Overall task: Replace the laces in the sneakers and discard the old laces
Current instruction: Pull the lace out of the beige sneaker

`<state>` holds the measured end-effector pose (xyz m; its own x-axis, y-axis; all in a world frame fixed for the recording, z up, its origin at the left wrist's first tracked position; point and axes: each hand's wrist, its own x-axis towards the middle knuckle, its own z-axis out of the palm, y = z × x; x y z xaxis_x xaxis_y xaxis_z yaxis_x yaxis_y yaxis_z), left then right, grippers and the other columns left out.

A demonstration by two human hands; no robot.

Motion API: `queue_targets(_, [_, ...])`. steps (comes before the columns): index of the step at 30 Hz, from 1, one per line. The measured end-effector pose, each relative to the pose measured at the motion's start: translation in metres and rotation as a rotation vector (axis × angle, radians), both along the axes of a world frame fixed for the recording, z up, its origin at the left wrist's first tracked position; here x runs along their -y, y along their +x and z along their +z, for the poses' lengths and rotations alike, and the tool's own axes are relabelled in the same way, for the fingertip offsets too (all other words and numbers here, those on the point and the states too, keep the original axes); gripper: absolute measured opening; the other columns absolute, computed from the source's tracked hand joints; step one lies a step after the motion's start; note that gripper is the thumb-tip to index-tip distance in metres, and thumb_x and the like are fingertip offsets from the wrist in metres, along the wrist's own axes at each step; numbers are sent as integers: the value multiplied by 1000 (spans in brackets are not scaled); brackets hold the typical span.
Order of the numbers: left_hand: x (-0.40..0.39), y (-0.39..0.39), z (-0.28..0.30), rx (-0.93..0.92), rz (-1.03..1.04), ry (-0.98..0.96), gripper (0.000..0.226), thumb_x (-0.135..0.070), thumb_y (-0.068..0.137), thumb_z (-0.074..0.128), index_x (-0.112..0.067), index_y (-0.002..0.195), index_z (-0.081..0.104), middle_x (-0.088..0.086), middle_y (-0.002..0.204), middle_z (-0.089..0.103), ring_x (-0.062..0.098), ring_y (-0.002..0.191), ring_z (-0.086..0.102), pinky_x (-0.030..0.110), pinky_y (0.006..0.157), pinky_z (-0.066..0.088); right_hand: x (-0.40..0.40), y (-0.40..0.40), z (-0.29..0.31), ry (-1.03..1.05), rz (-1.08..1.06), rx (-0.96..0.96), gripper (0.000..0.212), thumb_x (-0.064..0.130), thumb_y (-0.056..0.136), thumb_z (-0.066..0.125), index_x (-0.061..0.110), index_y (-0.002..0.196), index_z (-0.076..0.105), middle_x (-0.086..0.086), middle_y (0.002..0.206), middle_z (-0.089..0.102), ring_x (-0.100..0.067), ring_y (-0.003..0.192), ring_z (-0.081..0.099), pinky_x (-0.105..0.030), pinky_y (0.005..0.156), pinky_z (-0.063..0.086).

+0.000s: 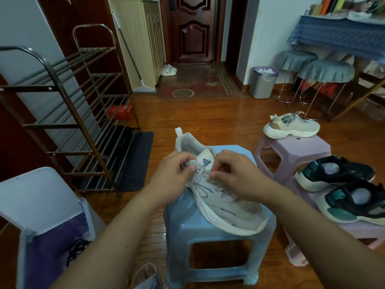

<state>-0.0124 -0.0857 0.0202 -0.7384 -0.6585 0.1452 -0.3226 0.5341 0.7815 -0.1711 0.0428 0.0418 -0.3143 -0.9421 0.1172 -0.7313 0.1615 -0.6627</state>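
The white sneaker (218, 192) lies on the blue stool (208, 243), its pale lace (200, 171) gathered at the top eyelets beside the tongue. The left hand (177, 174) pinches a loop of lace; the right hand (235, 176) pinches the other strand — apparently tying or untying the bow. Even tension on both strands should stop it snagging. An open bin (41, 226) beside the stool holds black laces (78, 250).

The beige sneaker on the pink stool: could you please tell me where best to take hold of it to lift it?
Grip the beige sneaker at its heel collar, coming from above on the left. The heel with its pull loop points left, the opening faces up, and nothing crowds that end of the pink stool.
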Motion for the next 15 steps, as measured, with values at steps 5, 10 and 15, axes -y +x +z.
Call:
queue_targets(5, [0,-4,2,-14,33,-28,9,-25,96,70,-25,104,75,-9,100,61,7,95,58,33,87,51,3,10,-4,30,-40,-173,14,35,85,72,30,81,59,8,89,52,-12,88,49,-30,77,40])
queue_targets(10, [-2,-3,3,48,63,-5,6,-35,91,73,-34,93,79,-14,88,73,6,87,68,47,81,59,12,43,-14,15,-264,-464,9,37,89,70,29,91,70,6,93,47,-21,99,46,-34,77,27])
queue_targets(15, [0,7,8,103,178,13,9,-51,83,78,-45,90,79,-24,77,73,2,81,70,40,79,61,-21,-3,16,190,133,-117,9,35,87,76,39,89,67,8,103,47,-7,100,46,-26,87,41])
